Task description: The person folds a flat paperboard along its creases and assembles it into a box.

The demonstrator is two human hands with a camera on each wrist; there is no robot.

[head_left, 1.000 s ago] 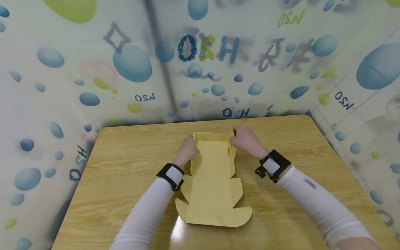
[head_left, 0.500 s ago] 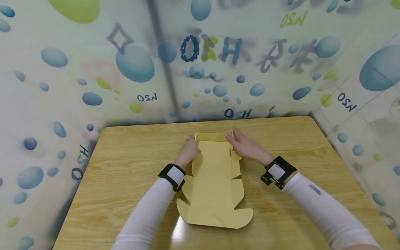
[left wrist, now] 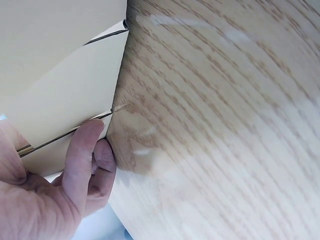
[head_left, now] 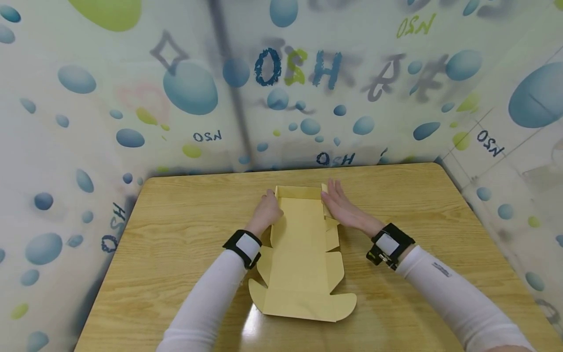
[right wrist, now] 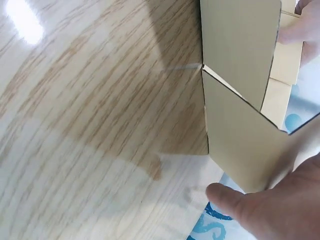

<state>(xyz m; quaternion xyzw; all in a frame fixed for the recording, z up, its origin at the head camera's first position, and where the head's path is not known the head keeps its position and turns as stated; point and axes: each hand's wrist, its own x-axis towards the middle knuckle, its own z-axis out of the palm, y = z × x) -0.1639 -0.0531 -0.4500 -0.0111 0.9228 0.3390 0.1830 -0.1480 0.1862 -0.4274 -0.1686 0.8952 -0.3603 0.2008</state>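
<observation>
A partly folded yellow cardboard box (head_left: 302,244) lies on the table, its far wall (head_left: 299,192) standing and its rounded flaps spread at the near end. At the far left corner my left hand (head_left: 267,212) grips the side wall; in the left wrist view its fingers (left wrist: 82,145) curl at the card's edge. My right hand (head_left: 347,209) lies against the far right side wall with fingers extended. In the right wrist view that raised side panel (right wrist: 245,130) stands beside the hand (right wrist: 280,205). The left palm is hidden in the head view.
The wooden table (head_left: 189,234) extends around the box on all sides. Behind it rises a wall (head_left: 374,54) printed with blue and green drops, and another printed wall (head_left: 528,205) borders the right side.
My right hand has loosened from its curled grip on the right wall, straightened its fingers, and now presses the wall inward. The left hand keeps its hold at the left corner.
</observation>
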